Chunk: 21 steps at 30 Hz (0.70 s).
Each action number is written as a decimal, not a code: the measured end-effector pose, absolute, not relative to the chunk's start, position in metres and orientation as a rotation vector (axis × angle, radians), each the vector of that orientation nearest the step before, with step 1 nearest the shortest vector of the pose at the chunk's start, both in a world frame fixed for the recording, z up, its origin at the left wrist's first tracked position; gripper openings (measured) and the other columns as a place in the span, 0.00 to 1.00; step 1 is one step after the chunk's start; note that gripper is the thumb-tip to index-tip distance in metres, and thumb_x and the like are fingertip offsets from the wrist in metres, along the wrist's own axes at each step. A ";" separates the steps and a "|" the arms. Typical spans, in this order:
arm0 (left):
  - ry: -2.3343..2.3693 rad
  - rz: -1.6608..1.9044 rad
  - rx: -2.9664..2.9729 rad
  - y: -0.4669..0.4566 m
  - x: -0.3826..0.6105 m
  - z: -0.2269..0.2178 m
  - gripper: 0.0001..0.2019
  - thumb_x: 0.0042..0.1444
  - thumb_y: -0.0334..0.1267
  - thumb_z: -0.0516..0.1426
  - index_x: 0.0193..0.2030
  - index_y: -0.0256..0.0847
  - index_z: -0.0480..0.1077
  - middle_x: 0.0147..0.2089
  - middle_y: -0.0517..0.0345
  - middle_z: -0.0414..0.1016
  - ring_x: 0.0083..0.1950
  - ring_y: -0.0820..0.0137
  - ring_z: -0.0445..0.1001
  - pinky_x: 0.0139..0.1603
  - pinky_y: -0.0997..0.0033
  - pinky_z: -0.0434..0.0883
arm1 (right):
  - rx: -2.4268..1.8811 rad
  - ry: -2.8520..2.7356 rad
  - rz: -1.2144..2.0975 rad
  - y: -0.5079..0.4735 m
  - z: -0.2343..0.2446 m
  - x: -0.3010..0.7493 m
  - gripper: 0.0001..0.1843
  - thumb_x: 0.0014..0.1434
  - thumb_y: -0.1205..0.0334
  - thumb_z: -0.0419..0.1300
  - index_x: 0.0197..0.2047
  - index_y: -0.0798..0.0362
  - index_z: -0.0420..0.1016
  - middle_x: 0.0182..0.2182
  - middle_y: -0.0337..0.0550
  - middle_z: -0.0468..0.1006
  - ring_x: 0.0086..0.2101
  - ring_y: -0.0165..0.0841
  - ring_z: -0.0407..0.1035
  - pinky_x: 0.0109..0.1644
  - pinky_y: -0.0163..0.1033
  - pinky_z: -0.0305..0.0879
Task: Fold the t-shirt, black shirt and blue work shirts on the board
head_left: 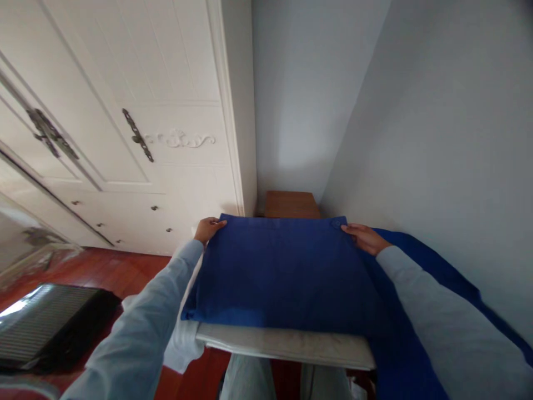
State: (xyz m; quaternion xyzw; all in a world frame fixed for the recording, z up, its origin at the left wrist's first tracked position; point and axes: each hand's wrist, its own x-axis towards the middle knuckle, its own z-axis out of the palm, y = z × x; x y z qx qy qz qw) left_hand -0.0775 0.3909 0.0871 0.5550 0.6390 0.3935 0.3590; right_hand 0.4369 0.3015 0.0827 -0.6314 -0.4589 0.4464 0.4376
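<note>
A blue garment lies spread flat over a white padded board in front of me. My left hand pinches its far left corner, fingers closed on the cloth. At the far right corner, beside a blue button, my right hand grips the waistband edge. More of the blue cloth trails off the board to the right, under my right sleeve. Both arms wear pale blue sleeves.
A white wardrobe with dark metal handles stands at the left. A brown wooden cabinet sits in the corner behind the board. Grey walls close in ahead and at the right. A dark ribbed case lies on the red wooden floor at left.
</note>
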 end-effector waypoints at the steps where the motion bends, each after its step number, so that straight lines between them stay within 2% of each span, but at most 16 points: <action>1: 1.687 0.962 1.431 0.397 -0.076 0.075 0.21 0.31 0.55 0.71 0.20 0.42 0.70 0.19 0.62 0.71 0.26 0.69 0.69 0.28 0.70 0.64 | -1.632 -1.096 1.177 0.308 0.068 0.434 0.15 0.49 0.52 0.73 0.27 0.53 0.76 0.24 0.47 0.82 0.26 0.37 0.77 0.33 0.43 0.76; 3: 1.703 0.902 1.437 0.401 -0.075 0.056 0.19 0.29 0.51 0.72 0.18 0.43 0.69 0.17 0.62 0.70 0.26 0.68 0.70 0.28 0.69 0.65 | -1.703 -0.997 1.299 0.314 0.045 0.430 0.14 0.49 0.54 0.73 0.26 0.54 0.76 0.23 0.46 0.82 0.26 0.37 0.77 0.36 0.44 0.77; 5: 1.691 0.868 1.443 0.399 -0.079 0.047 0.19 0.28 0.52 0.71 0.19 0.42 0.71 0.19 0.61 0.72 0.27 0.66 0.72 0.29 0.68 0.66 | -1.699 -0.982 1.297 0.314 0.034 0.431 0.14 0.49 0.54 0.73 0.28 0.54 0.77 0.26 0.47 0.83 0.28 0.38 0.78 0.39 0.45 0.77; 8: 1.597 0.884 1.417 0.390 -0.089 0.050 0.25 0.27 0.57 0.71 0.26 0.40 0.76 0.25 0.57 0.78 0.30 0.65 0.75 0.33 0.67 0.70 | -1.698 -1.103 1.167 0.306 0.038 0.437 0.16 0.47 0.52 0.74 0.32 0.55 0.80 0.31 0.48 0.85 0.31 0.39 0.78 0.40 0.45 0.76; 12: 1.419 1.093 1.395 0.383 -0.101 0.064 0.31 0.29 0.61 0.72 0.33 0.38 0.77 0.32 0.53 0.81 0.34 0.65 0.76 0.36 0.67 0.72 | -1.602 -1.214 0.949 0.295 0.054 0.448 0.19 0.47 0.46 0.73 0.38 0.51 0.82 0.37 0.45 0.86 0.37 0.41 0.79 0.46 0.45 0.77; 15: 1.424 1.225 1.395 0.388 -0.100 0.067 0.31 0.33 0.62 0.71 0.37 0.38 0.77 0.35 0.52 0.82 0.37 0.64 0.77 0.38 0.66 0.73 | -1.530 -1.119 0.949 0.298 0.051 0.451 0.19 0.48 0.45 0.72 0.39 0.49 0.81 0.37 0.45 0.86 0.36 0.41 0.79 0.45 0.47 0.78; 18: 1.611 1.128 1.490 0.400 -0.084 0.061 0.27 0.41 0.59 0.68 0.39 0.38 0.77 0.37 0.49 0.82 0.40 0.58 0.80 0.41 0.62 0.75 | -1.552 -1.039 0.890 0.313 0.033 0.445 0.20 0.46 0.48 0.73 0.39 0.50 0.79 0.34 0.45 0.85 0.37 0.42 0.80 0.48 0.50 0.78; 21: 1.767 0.955 1.697 0.404 -0.067 0.055 0.25 0.51 0.54 0.64 0.48 0.36 0.76 0.49 0.40 0.81 0.51 0.51 0.79 0.50 0.55 0.75 | -1.679 -0.986 0.659 0.321 0.012 0.439 0.21 0.48 0.50 0.71 0.43 0.52 0.77 0.36 0.48 0.85 0.41 0.45 0.79 0.52 0.54 0.76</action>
